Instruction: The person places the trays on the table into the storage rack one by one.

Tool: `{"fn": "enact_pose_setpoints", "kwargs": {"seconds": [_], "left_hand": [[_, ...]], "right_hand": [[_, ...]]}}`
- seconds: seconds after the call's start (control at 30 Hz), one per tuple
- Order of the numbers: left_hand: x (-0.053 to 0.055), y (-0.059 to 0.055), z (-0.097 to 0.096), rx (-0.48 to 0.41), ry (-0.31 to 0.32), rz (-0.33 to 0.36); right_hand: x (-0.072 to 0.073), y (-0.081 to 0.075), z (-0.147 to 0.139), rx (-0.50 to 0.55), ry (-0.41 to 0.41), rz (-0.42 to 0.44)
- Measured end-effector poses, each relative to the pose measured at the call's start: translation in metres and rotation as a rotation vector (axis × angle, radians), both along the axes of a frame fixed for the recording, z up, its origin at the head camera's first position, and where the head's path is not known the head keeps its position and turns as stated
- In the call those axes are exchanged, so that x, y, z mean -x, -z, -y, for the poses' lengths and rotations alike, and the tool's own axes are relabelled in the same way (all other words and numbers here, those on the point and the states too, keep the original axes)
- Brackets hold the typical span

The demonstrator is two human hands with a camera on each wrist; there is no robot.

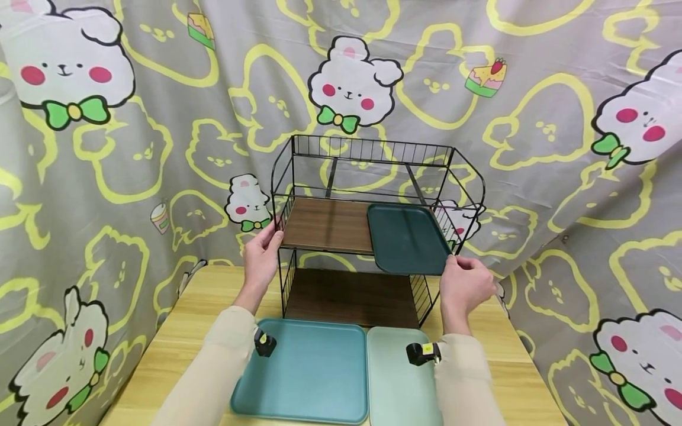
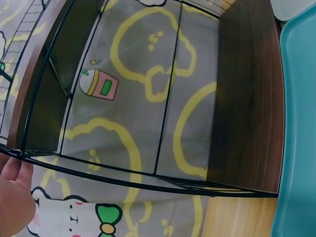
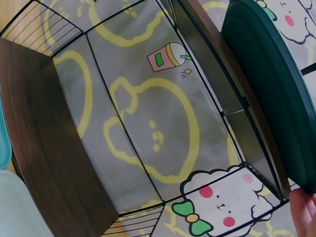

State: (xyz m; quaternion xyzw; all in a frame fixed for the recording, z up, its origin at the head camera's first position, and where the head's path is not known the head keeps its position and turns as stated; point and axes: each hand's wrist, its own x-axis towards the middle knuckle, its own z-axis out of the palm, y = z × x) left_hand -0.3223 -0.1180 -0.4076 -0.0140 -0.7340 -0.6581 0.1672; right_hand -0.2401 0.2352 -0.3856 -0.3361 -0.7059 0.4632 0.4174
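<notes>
A black wire rack [image 1: 373, 145] with brown wood-look shelves stands on the table. My left hand [image 1: 261, 254] grips its left front upright at the height of the middle shelf [image 1: 327, 225]. On the right half of that shelf lies a dark green tray [image 1: 410, 239], its front edge jutting past the shelf edge. My right hand [image 1: 465, 283] pinches the tray's front right corner between thumb and fingers. In the right wrist view the dark green tray [image 3: 271, 89] shows edge-on above the shelf, with fingertips at its corner.
A large teal tray [image 1: 309, 373] and a pale green tray [image 1: 399, 373] lie side by side on the wooden table [image 1: 176, 331] in front of the rack. The lower shelf [image 1: 351, 296] is bare brown board. A patterned curtain [image 1: 213, 118] hangs behind and at both sides.
</notes>
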Motion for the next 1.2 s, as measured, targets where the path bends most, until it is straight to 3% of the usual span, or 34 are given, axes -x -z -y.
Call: {"fn": "enact_pose_setpoints", "kwargs": {"seconds": [0.27, 0.5, 0.67, 0.83, 1.03, 1.2], "left_hand": [[0.000, 0.002, 0.001, 0.006, 0.000, 0.007], [0.000, 0.003, 0.001, -0.005, 0.011, 0.015], [0.001, 0.001, 0.003, 0.000, 0.017, 0.002], [0.000, -0.003, 0.005, 0.013, 0.004, -0.014], [0.003, 0.001, 0.003, 0.001, 0.005, -0.006], [0.002, 0.002, 0.002, 0.001, 0.006, -0.014]], "right_hand": [[0.008, 0.003, 0.004, 0.057, -0.037, -0.009], [-0.015, 0.008, 0.000, 0.130, -0.215, 0.022], [-0.030, 0.012, 0.001, 0.072, -0.318, 0.033], [-0.027, 0.012, 0.006, -0.011, -0.309, 0.059], [-0.016, 0.008, 0.007, -0.031, -0.305, 0.068], [-0.017, 0.008, 0.006, -0.046, -0.315, 0.087]]}}
